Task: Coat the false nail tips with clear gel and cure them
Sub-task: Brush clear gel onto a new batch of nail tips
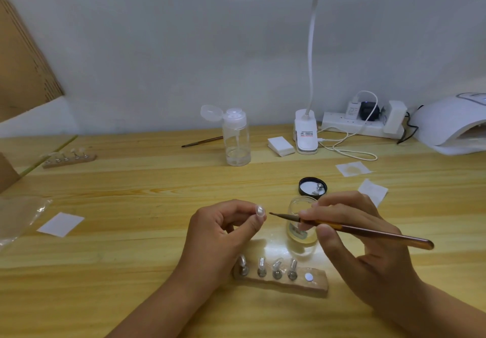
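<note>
The left hand's [223, 228] curled thumb and forefinger pinch a clear nail tip [260, 211] from below, holding it above the table [131, 245]. Just right of it, not touching, points the bristle end of a brush [342, 228], gripped pen-fashion in the curled fingers of the right hand [349, 235]. Those fingers hide part of the open gel jar [302, 235] behind them. Its black lid [312, 187] lies just beyond. Nearer, between the wrists, a wooden holder [281, 282] carries four more tips on metal stands. Farther off stand a pump bottle [236, 140], a second brush [202, 141], a clip lamp [306, 135] and, far right, the white curing lamp [452, 124]. A second holder [69, 159] sits far left.
</note>
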